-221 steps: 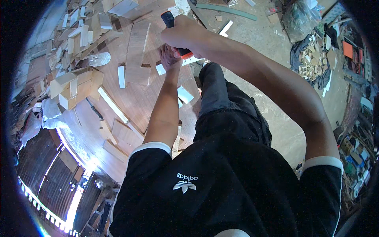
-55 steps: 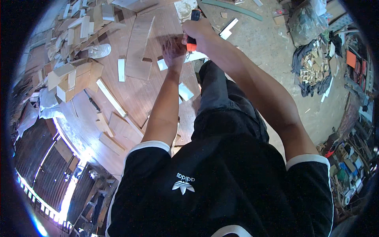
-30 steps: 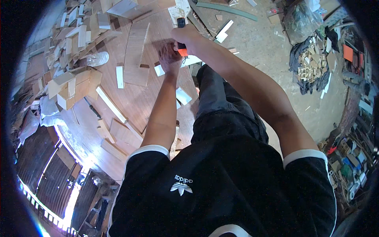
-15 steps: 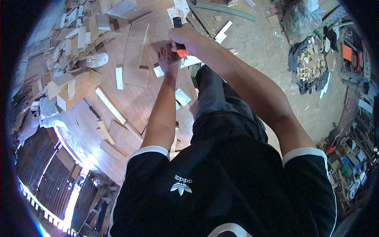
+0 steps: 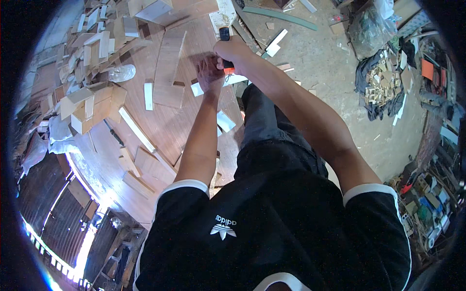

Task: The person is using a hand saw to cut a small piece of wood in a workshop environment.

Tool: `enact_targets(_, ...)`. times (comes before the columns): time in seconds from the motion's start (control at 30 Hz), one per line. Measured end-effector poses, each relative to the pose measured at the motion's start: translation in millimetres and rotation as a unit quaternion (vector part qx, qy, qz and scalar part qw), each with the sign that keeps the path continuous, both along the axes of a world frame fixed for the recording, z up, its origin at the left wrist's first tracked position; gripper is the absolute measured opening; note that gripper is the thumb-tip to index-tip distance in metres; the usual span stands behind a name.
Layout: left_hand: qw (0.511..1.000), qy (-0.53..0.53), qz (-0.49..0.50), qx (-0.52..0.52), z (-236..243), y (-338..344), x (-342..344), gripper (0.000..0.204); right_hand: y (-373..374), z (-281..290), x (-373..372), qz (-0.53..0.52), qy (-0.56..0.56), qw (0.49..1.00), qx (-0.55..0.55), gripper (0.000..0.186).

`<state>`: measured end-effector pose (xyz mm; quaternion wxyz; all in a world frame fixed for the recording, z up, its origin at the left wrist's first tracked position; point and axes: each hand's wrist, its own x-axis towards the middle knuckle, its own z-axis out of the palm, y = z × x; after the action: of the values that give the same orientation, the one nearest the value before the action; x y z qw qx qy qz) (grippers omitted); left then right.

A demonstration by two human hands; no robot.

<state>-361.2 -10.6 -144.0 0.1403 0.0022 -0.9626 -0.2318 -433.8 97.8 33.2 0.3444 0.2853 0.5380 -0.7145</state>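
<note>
My left hand (image 5: 209, 72) lies with fingers spread on the wooden table (image 5: 170, 131), against a white strip of board (image 5: 196, 89) that passes under its wrist side. Beside it, my right hand (image 5: 234, 53) is closed around a tool handle (image 5: 224, 34), black at the far end and orange at the near end. A small cord loop hangs at the orange end. The working part of the tool cannot be made out. A short white offcut (image 5: 225, 121) sits on the table near my left forearm.
Wood pieces (image 5: 92, 53) are heaped at the far left, near a clear plastic bottle (image 5: 122, 73). A long board (image 5: 167, 68), a white-edged strip (image 5: 137, 128) and a dark tool (image 5: 114, 133) lie on the table. On the floor at right is a dark sack (image 5: 376, 111) of offcuts.
My right hand and the tool handle have moved toward me and slightly right. The left hand stays in nearly the same place on the board. The whole view has shifted a little.
</note>
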Motion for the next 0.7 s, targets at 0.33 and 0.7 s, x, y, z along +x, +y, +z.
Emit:
enact_targets(0.33,0.999,0.024,-0.021,-0.02,6,2,-5,0.026,3,-3,2,-0.001,0.0,1.0,-0.018,0.01)
enact_targets(0.7,1.0,0.007,-0.027,0.008,11,5,-7,0.027,1,-4,2,0.007,0.005,1.0,0.01,0.007)
